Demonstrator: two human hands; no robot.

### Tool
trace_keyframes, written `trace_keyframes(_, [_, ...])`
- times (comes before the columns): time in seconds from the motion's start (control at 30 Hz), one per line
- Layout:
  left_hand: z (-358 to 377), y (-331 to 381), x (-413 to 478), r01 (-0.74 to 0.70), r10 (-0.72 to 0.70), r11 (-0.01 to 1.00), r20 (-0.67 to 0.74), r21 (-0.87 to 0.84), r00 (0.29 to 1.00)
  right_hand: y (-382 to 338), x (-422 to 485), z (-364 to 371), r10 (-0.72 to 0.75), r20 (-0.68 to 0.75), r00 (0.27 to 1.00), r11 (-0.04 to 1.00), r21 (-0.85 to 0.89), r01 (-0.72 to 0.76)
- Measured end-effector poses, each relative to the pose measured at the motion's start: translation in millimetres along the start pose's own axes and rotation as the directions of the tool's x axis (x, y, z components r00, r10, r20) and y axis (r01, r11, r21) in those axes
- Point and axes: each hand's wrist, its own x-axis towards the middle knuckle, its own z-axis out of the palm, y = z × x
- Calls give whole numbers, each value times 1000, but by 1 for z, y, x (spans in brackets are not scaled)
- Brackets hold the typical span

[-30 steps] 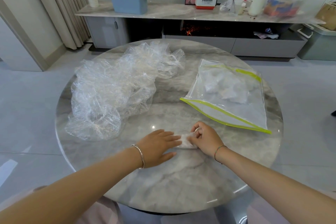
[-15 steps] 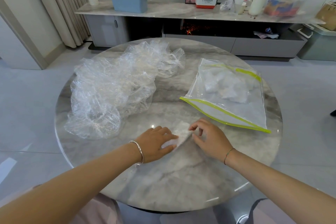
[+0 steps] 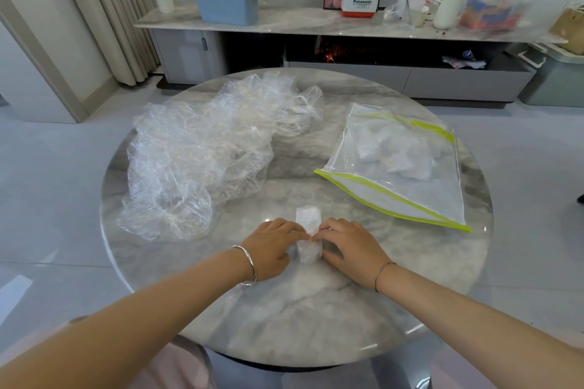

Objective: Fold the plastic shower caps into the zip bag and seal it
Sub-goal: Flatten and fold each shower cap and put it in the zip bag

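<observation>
Both grips unclenched, our left hand (image 3: 271, 246) and right hand (image 3: 350, 246) press the folded cap (image 3: 309, 218), lower centre; released, it may spring open.

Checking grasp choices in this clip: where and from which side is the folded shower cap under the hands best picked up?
Probably pinch the folded shower cap across its narrow width, mid-length, from above with the right hand. It lies flat as a slim strip pointing away from the person, too thin to scoop under, and the zip bag lies to that side.
</observation>
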Motion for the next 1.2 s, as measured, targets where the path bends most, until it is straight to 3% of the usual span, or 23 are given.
trace_keyframes(0.13, [3,-5,5,44,-52,995,-88,-93,995,-2,3,-2,170,32,985,950,259,-173])
trace_keyframes(0.23, [7,-1,7,131,-198,934,-175,-333,965,-8,4,-4,307,136,942,828,449,-335])
trace_keyframes(0.33, [10,3,10,210,-323,859,-175,-468,930,-12,5,-1,386,178,905,753,506,-421])
trace_keyframes(0.5, [10,5,12,305,-426,824,-168,-478,889,-15,8,1,476,165,864,716,498,-490])
trace_keyframes(0.6, [2,1,14,274,-370,856,-150,-437,917,-15,12,-2,468,199,861,688,529,-496])
trace_keyframes(0.7, [-10,-1,17,203,-300,837,-116,-508,947,-18,14,-10,489,285,824,512,671,-536])
trace_keyframes(0.87, [-15,4,27,162,-370,581,-82,-797,925,-21,8,-32,470,396,789,225,811,-541])
trace_keyframes(0.97, [-23,16,35,184,-364,516,-20,-837,931,-14,0,-43,504,378,776,81,874,-479])
trace_keyframes(1.1, [-36,31,54,191,-348,529,-6,-827,938,0,-8,-57,569,309,762,33,917,-397])
trace_keyframes(1.2, [-43,41,78,94,-354,563,-137,-821,925,12,-15,-66,627,238,742,55,936,-346])
